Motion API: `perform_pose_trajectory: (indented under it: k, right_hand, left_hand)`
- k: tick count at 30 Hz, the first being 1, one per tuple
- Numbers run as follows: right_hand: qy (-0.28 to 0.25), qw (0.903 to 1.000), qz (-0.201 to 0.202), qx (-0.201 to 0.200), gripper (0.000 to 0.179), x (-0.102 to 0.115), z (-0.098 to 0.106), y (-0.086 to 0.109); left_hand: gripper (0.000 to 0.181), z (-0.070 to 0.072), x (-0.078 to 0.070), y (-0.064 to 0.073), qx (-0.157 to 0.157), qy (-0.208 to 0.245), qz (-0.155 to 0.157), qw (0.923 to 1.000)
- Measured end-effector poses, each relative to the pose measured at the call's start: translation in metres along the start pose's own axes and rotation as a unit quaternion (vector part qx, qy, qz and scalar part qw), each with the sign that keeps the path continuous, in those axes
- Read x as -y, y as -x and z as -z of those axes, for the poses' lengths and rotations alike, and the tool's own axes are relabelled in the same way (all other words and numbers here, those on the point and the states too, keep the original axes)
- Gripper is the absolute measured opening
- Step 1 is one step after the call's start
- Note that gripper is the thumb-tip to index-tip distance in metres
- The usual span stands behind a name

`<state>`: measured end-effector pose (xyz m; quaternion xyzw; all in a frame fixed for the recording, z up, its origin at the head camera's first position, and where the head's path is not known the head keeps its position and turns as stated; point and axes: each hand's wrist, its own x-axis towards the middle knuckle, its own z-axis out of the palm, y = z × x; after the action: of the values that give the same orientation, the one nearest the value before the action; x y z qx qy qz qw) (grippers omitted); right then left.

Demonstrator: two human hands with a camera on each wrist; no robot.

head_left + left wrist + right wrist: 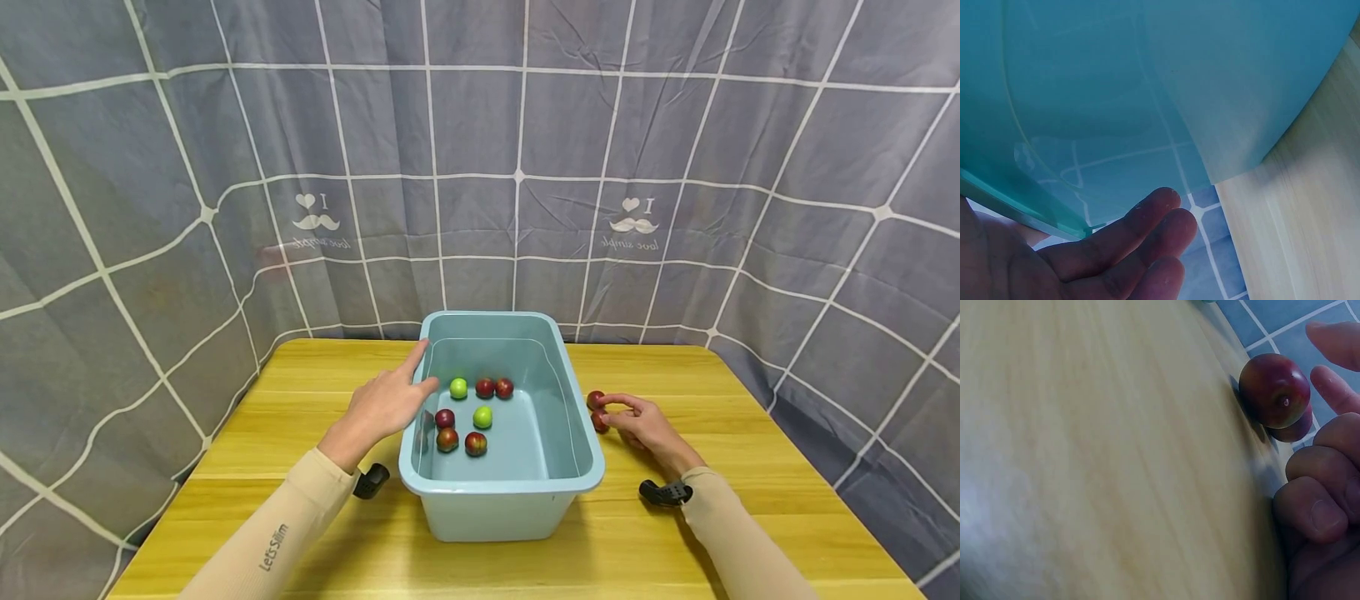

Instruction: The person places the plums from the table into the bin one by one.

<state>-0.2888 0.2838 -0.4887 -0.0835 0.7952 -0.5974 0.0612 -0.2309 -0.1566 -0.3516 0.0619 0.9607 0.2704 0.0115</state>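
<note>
A pale blue plastic tub (pixel 495 486) holds several dark red plums (pixel 476 443) and two small green fruits (pixel 482 417). My left hand (pixel 386 404) rests on the tub's left rim, thumb over the edge and index finger stretched along it. In the left wrist view, its other fingers (pixel 1166 240) hang loosely outside the tub wall. On the right of the tub, two red plums (pixel 599 421) lie together on the table. My right hand (pixel 643 425) reaches over them, thumb and index finger extended and apart. The right wrist view shows the nearer plum (pixel 1274 390) beside these fingertips, the remaining fingers curled.
The tub stands on a yellow wood-grain table (pixel 315 533). A grey curtain with white grid lines (pixel 480 208) hangs close behind the table and along both sides. Black straps (pixel 666 493) are on both wrists.
</note>
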Motion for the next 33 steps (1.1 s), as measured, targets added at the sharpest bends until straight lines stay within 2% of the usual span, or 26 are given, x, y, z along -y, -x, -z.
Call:
perform_pose_trajectory:
  k: [8, 15, 33]
  right_hand:
    - [0.033, 0.9988, -0.032, -0.014, 0.052, 0.0004, -0.0026, -0.0027]
    - [0.053, 0.9983, -0.022, -0.013, 0.047, -0.0007, -0.0026, -0.0042]
    - [0.085, 0.9959, -0.028, -0.016, 0.044, 0.0007, -0.0036, 0.0004]
  left_hand:
    - [0.075, 0.0004, 0.0011, -0.0006, -0.001, 0.000, 0.000, 1.0000]
    - [0.075, 0.0003, 0.0009, -0.0009, -0.003, 0.000, 0.000, 1.0000]
    - [0.075, 0.0000, -0.0001, 0.0001, 0.002, 0.004, 0.002, 1.0000]
